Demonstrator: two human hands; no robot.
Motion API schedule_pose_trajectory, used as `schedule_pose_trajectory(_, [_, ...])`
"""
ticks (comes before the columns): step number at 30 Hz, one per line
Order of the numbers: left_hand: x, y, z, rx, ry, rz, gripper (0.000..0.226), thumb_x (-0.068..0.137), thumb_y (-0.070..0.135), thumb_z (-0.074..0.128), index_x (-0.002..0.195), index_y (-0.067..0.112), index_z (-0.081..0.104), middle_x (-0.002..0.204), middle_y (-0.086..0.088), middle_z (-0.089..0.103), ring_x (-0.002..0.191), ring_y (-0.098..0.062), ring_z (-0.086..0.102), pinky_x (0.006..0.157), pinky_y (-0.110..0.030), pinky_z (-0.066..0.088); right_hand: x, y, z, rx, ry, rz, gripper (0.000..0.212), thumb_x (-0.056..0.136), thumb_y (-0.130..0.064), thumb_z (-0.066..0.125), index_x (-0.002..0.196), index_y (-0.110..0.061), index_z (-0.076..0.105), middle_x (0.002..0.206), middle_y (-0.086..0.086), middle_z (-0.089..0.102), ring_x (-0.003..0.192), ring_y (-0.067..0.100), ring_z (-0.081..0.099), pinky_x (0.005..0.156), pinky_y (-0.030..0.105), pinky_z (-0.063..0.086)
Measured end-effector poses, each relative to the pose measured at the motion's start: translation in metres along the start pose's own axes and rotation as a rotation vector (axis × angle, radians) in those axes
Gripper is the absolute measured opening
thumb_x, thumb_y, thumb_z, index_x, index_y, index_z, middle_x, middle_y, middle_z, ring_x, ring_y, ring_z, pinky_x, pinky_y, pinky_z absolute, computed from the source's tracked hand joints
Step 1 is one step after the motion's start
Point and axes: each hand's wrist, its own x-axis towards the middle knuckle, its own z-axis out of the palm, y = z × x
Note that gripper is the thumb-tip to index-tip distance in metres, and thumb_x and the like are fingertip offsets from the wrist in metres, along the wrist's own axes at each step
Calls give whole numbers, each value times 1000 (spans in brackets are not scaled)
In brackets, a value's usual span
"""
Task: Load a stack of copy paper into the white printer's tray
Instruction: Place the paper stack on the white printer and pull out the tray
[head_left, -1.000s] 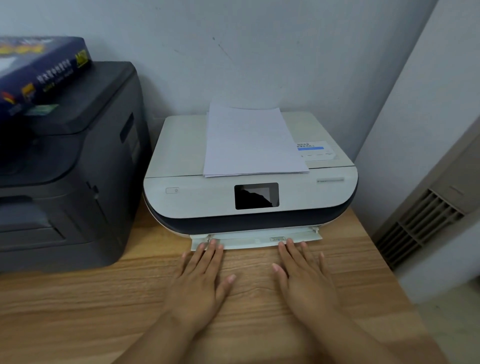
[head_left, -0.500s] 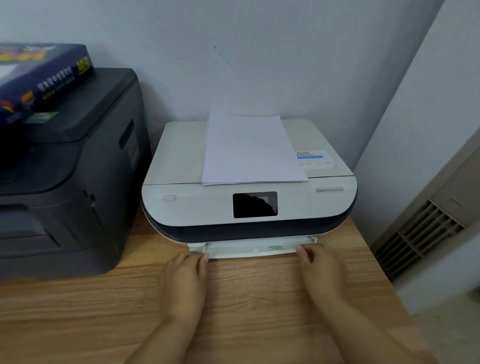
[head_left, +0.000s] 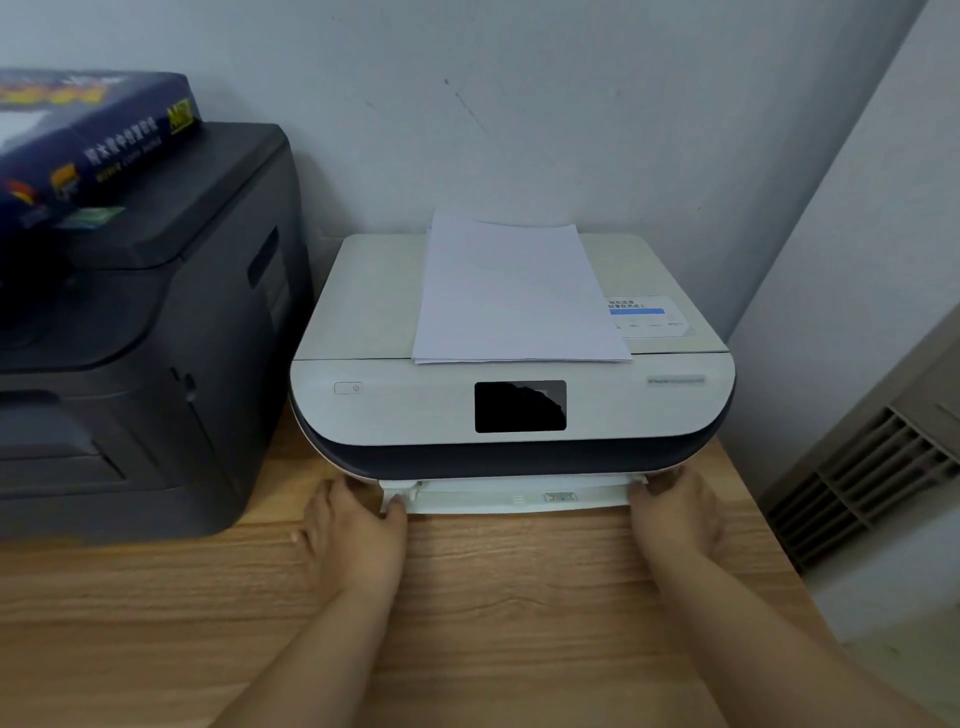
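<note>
Both hands are low at the front of the machine. The left hand (head_left: 358, 530) has its fingers curled round the left front corner of the tray (head_left: 519, 498), and the right hand (head_left: 675, 512) is curled round the right end. That's a two-handed grip, with the forearms stretched over the wooden tabletop (head_left: 156, 613).

The tray pokes out only a little from under the dark band of the white printer (head_left: 415, 410), nowhere near fully drawn by the look of it. Whether anything lies inside it, I cannot tell from this angle.

Up on the printer's lid sits the stack of copy paper (head_left: 519, 296), lying flat with its near edge just behind the black screen (head_left: 519, 406). Neither hand touches it.

So this looks like early days: the tray is gripped and the paper is not yet loaded. What's left is drawing the tray out, fetching the stack down, sliding it in square and closing up.

Off to the left stands a black printer (head_left: 156, 338) with a blue ream of paper (head_left: 88, 145) resting on top. A vent grille (head_left: 872, 493) shows at the right, beyond the tabletop's edge.
</note>
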Motion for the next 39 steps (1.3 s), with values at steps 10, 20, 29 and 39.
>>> schedule_pose_trajectory(10, [-3,-14,-8,101,-219,92,76,88,37,47,149,15,8,159,-3,6,146,-19,-1,117,-44,-4,-8,21,-12,-210,-153,-138,66,92,-38,40,149,-20,14,158,-2,14,146,19,6,118,48,4])
schedule_pose_trajectory(20, [-14,-36,-32,273,-377,244,79,90,48,41,149,19,-3,159,3,-5,145,-15,-9,117,-42,-5,-35,48,-37,-353,-289,-257,66,95,-46,25,149,-26,-6,160,-5,-6,146,16,-8,116,48,-2])
schedule_pose_trajectory(29, [-24,-57,-45,335,-469,369,83,87,58,40,148,27,-9,157,8,-14,144,-13,-13,117,-41,-6,-56,69,-55,-377,-354,-332,65,96,-48,24,148,-29,-10,159,-5,-10,146,14,-14,116,47,-8])
schedule_pose_trajectory(39, [-29,-63,-56,368,-565,402,90,85,60,43,146,26,-14,156,8,-18,143,-12,-17,117,-40,-8,-61,82,-64,-429,-414,-346,71,94,-53,27,146,-31,-16,158,-6,-16,145,14,-15,116,47,-8])
